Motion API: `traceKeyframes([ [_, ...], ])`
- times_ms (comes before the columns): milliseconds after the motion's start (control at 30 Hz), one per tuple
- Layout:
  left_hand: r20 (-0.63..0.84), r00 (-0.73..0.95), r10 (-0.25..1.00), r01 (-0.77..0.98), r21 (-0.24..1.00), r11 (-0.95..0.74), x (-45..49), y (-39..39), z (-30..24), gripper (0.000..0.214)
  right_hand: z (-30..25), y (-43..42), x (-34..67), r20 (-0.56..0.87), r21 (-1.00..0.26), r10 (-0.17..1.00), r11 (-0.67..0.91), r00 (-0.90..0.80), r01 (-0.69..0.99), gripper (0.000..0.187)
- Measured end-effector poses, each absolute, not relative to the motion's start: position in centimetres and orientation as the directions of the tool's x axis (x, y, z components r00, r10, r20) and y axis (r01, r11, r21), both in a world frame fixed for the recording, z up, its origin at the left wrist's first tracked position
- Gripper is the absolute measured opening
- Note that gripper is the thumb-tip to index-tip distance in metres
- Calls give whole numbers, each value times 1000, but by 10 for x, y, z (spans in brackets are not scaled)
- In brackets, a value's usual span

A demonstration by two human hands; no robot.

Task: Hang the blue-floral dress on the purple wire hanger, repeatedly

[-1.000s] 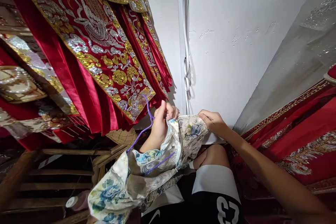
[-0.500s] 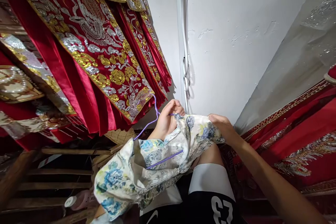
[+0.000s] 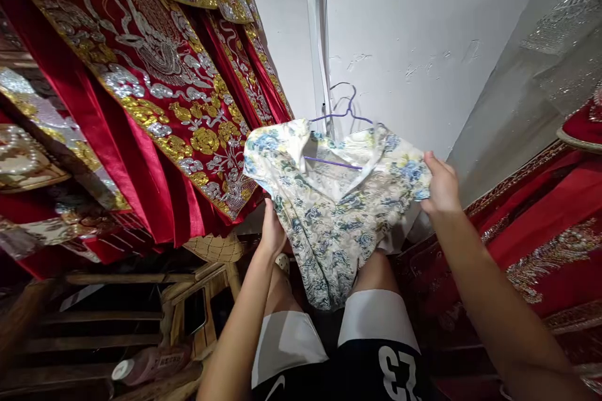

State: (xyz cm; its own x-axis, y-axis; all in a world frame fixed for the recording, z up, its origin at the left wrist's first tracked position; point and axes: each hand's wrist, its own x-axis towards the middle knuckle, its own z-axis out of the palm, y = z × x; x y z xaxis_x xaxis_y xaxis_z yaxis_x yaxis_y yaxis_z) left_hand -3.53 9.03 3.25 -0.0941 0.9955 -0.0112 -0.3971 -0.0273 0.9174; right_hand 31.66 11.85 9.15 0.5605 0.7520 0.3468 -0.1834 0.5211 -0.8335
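A white floral blouse (image 3: 324, 219) with blue and yellow flowers hangs spread out in front of me on a purple hanger (image 3: 348, 114). The hanger's bar shows through the V-shaped neckline, and its hook points up toward the white wall. My left hand (image 3: 273, 229) grips the blouse's sleeve on the left side, its fingers partly hidden behind the cloth. On the other side, my right hand (image 3: 441, 180) pinches the edge of the right sleeve. The lower part of the blouse falls between my knees.
Red garments with gold and silver embroidery (image 3: 188, 94) hang at the left, close to the blouse. More red beaded clothing (image 3: 555, 232) is on the right. A bamboo chair (image 3: 103, 313) holds a bottle (image 3: 150, 363) at the lower left. A white strap (image 3: 323, 31) runs down the wall.
The blouse has gone from bunched and tilted to upright and spread on the hanger. My left hand has moved from the neckline to the left sleeve; my right hand has moved right and up.
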Motion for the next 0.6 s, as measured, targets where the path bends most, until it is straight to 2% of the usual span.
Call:
traceKeyframes([
  [100,-94,-121,988,-382,923,41,-42,78,7,71,89,110,288,300,-854,792,471,532,-220,48],
  [267,-253,13,967,-270,931,247,-63,41,-23,81,71,83,283,342,-880,836,445,430,-165,46],
  [333,-236,36,971,-247,939,237,-63,30,-29,87,58,75,283,378,-881,775,469,506,-61,44],
  [433,-185,-4,983,-256,950,178,-50,19,-34,92,24,63,271,425,-870,558,470,713,151,43],
  [500,-166,-26,986,-266,952,154,-38,15,-38,92,-4,51,254,380,-893,453,408,807,191,40],
  [533,-159,-24,987,-269,952,147,-33,14,-40,92,-19,44,244,329,-914,462,376,824,154,37],
  [567,-154,-16,988,-270,952,144,-29,13,-43,92,-32,36,233,260,-941,532,328,806,86,35],
  [600,-151,-8,988,-269,952,143,-27,12,-45,91,-42,29,221,184,-965,650,260,738,11,37],
])
